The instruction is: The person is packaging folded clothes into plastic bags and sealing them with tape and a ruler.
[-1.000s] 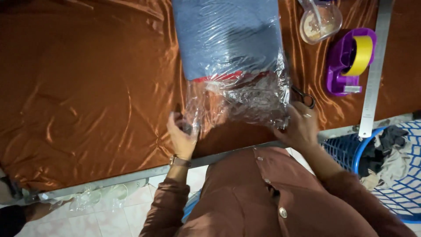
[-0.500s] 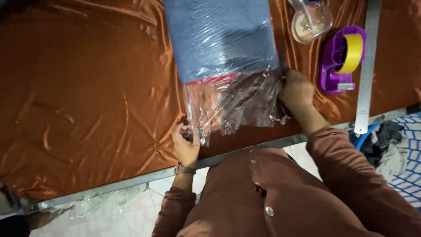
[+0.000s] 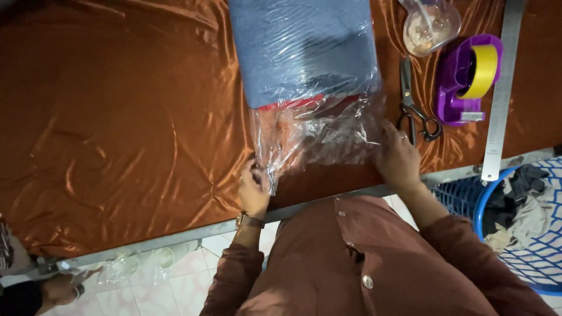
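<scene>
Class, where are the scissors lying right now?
In the head view, the scissors lie on the orange cloth, right of the plastic-wrapped blue fabric and left of the purple tape dispenser.
</scene>
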